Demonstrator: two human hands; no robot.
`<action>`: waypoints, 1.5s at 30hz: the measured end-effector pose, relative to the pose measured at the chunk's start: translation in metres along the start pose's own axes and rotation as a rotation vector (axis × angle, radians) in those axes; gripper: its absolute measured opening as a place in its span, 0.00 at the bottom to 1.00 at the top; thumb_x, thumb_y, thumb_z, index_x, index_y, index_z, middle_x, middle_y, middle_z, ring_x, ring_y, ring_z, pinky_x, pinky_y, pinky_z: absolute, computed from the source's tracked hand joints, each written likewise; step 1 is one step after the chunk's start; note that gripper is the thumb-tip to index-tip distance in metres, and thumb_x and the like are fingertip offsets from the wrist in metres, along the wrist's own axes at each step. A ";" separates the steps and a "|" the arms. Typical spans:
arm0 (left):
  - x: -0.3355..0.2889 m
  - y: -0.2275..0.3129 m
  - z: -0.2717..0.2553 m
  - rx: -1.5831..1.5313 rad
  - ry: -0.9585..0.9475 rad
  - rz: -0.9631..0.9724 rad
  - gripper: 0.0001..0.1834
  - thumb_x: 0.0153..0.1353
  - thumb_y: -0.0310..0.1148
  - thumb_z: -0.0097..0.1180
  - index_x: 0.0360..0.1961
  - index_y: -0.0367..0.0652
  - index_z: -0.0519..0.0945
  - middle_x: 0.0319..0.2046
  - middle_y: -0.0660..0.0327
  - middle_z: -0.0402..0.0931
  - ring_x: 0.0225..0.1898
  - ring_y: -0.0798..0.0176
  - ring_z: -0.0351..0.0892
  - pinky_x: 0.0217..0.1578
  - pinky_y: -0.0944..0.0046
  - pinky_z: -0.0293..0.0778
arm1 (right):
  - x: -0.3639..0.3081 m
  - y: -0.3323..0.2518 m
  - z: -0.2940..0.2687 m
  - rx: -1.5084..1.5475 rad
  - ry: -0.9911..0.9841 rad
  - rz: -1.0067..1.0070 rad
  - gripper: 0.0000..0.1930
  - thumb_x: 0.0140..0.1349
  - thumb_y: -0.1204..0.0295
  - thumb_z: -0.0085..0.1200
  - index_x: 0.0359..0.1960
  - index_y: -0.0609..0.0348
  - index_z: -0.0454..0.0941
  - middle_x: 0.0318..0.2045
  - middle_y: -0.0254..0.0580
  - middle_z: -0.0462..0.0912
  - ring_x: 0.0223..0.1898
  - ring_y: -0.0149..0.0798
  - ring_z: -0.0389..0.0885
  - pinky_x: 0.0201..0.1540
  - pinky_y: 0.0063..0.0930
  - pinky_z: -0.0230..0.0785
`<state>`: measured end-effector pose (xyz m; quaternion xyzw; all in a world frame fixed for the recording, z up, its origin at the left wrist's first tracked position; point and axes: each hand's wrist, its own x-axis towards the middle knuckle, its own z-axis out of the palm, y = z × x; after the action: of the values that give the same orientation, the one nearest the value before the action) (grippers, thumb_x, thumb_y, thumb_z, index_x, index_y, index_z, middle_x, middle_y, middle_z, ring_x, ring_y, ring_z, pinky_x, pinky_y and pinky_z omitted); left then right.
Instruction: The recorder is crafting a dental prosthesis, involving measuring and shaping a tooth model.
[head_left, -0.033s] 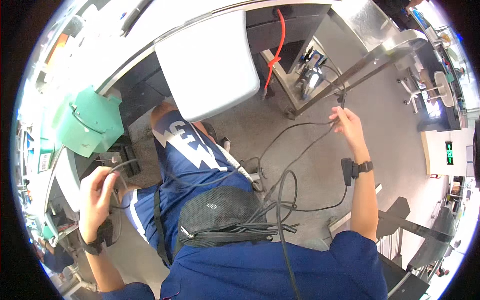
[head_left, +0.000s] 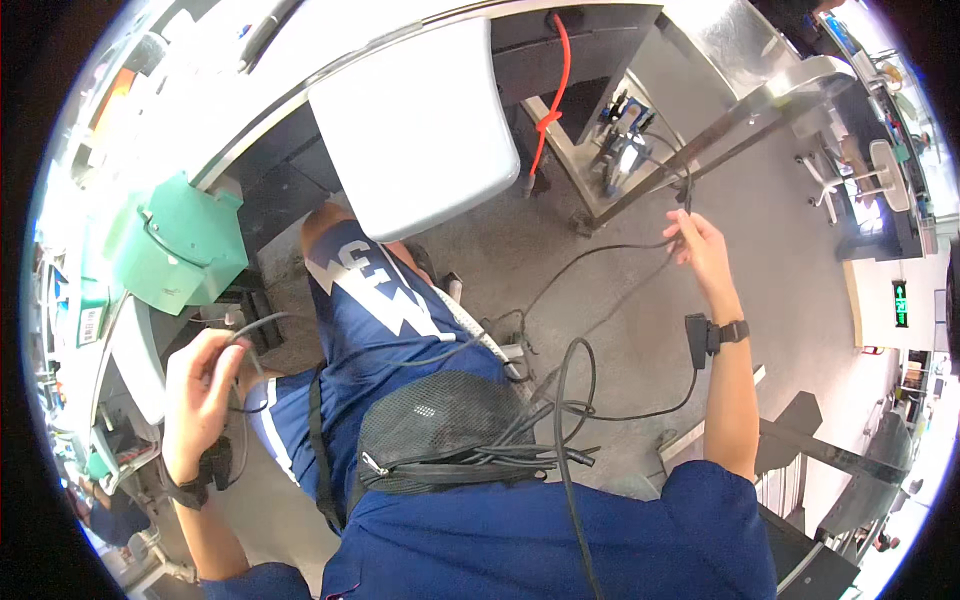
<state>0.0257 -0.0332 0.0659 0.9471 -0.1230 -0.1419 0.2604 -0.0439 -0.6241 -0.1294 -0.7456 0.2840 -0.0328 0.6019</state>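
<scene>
At the left, my left hand [head_left: 203,395] has its thumb and fingers closed on a thin dark cable [head_left: 590,246], which bows in a loop from the fingertips. Farther right and ahead, my right hand [head_left: 702,252] pinches the cable between thumb and fingers. Slack runs between the hands across my blue shorts [head_left: 375,290]. At my waist sits a black mesh pouch [head_left: 440,415] with several black cables bunched over its front. One cable goes to a small black device [head_left: 695,340] at my right wrist; a dark band is on each wrist.
A white rounded panel [head_left: 415,130] juts from the table edge ahead. To the left stands a green bin [head_left: 180,250]. A knotted red cable [head_left: 560,85] hangs beneath the table. At the right are a metal-framed cart [head_left: 690,160] and a distant white chair [head_left: 888,175].
My left hand has shifted slightly to the right, with the cable loop beside it. My right hand has barely moved, and the slack cable has shifted a little.
</scene>
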 end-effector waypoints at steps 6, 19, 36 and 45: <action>0.038 0.083 0.041 -0.062 -0.150 0.438 0.06 0.60 0.23 0.59 0.39 0.34 0.81 0.28 0.55 0.80 0.25 0.61 0.80 0.26 0.68 0.72 | -0.001 0.020 -0.054 -0.068 0.300 -0.027 0.21 0.70 0.54 0.51 0.49 0.61 0.80 0.35 0.32 0.84 0.24 0.23 0.76 0.23 0.16 0.64; 0.058 0.052 0.040 0.012 -0.084 0.303 0.06 0.63 0.26 0.57 0.39 0.35 0.81 0.23 0.57 0.77 0.22 0.67 0.70 0.27 0.68 0.67 | -0.073 -0.136 -0.298 -0.719 0.328 -0.087 0.20 0.69 0.53 0.50 0.51 0.53 0.80 0.39 0.29 0.82 0.35 0.24 0.76 0.36 0.19 0.66; 0.002 -0.053 0.037 0.282 -0.271 0.008 0.09 0.58 0.29 0.61 0.31 0.30 0.80 0.23 0.53 0.77 0.24 0.56 0.77 0.28 0.61 0.71 | -0.185 0.074 0.107 0.179 -1.040 0.758 0.25 0.66 0.48 0.55 0.49 0.57 0.78 0.40 0.36 0.82 0.44 0.34 0.80 0.46 0.32 0.74; 0.055 0.071 0.085 0.072 -0.175 0.615 0.12 0.57 0.22 0.55 0.44 0.35 0.76 0.42 0.49 0.76 0.46 0.46 0.78 0.48 0.54 0.75 | -0.158 0.012 0.082 0.573 -0.598 0.699 0.11 0.69 0.64 0.55 0.38 0.58 0.70 0.35 0.35 0.75 0.33 0.33 0.82 0.37 0.34 0.79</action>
<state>0.0374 -0.1482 0.0225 0.8582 -0.4305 -0.1332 0.2458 -0.1484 -0.4799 -0.1165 -0.3896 0.3113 0.3071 0.8106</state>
